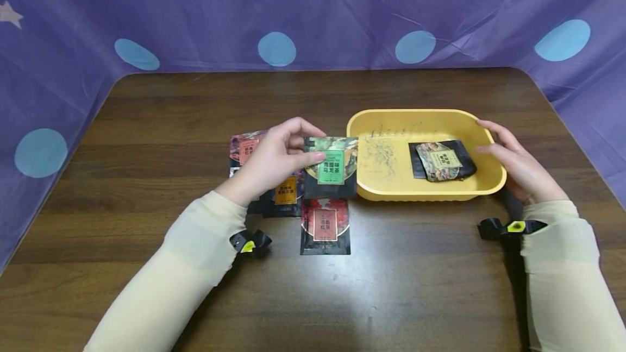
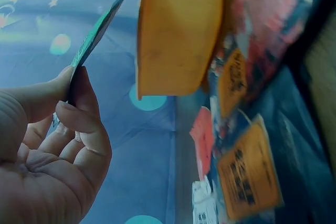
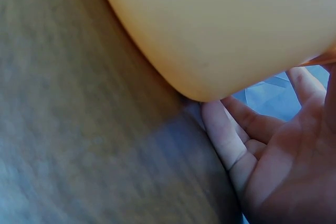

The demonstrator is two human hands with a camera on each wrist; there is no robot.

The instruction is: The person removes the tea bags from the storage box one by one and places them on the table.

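Observation:
Between thumb and fingers my left hand (image 1: 276,159) pinches a tea sachet (image 1: 330,175) with a green label, raised beside the left end of a yellow plastic tub (image 1: 425,196). In the left wrist view the same sachet (image 2: 97,32) appears nearly edge-on. My right hand (image 1: 525,170) grips the tub's right end, its thumb over the rim and its other fingers along the outside wall. Inside the tub lies a dark sachet (image 1: 442,161) with a yellow-green label. The right wrist view shows fingers (image 3: 226,135) under the tub's curved wall (image 3: 220,30).
Left of the tub, partly behind my left hand, lie a red-labelled sachet (image 1: 248,148) and an orange-labelled sachet (image 1: 286,193). Another red-labelled sachet (image 1: 325,230) lies in front of the held one. A purple curtain (image 1: 215,20) hangs behind the wooden table (image 1: 161,124).

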